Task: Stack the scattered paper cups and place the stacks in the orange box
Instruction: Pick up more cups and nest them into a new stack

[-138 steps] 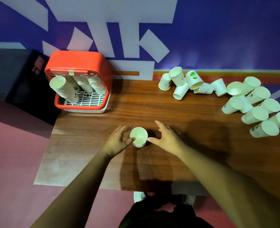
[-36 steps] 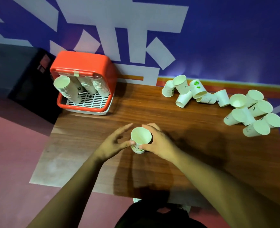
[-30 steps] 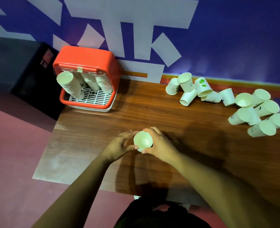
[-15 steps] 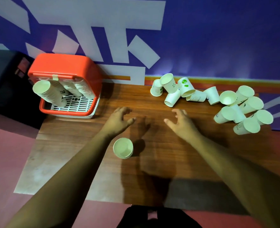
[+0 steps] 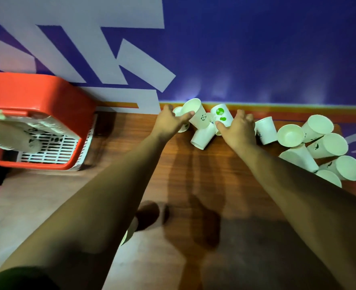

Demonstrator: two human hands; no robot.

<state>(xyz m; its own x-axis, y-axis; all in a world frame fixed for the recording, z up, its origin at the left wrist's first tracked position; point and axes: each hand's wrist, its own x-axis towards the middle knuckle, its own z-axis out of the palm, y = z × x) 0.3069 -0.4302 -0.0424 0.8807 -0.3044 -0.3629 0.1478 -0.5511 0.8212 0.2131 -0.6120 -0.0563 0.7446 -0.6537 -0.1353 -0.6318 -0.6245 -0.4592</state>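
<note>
Both my arms stretch to the far edge of the wooden table (image 5: 179,176). My left hand (image 5: 169,122) lies over a small white paper cup (image 5: 183,129), and its thumb touches a tilted cup with a panda print (image 5: 197,114). My right hand (image 5: 238,130) rests, fingers spread, against a cup with green spots (image 5: 222,115); another cup (image 5: 203,137) lies between the hands. Neither hand shows a firm hold. A short cup stack (image 5: 129,232) stands near me, mostly hidden under my left forearm. The orange box (image 5: 37,95) at the left holds leaning cup stacks (image 5: 8,136).
Several loose cups (image 5: 321,147) lie in a heap at the table's far right corner, with one upright cup (image 5: 266,130) beside my right hand. A purple and white wall runs directly behind the cups. The table's left edge drops to a pink floor.
Both hands let go of the short stack near me, left it standing, and reached forward to the far cups, where they now touch them. The camera moved closer.
</note>
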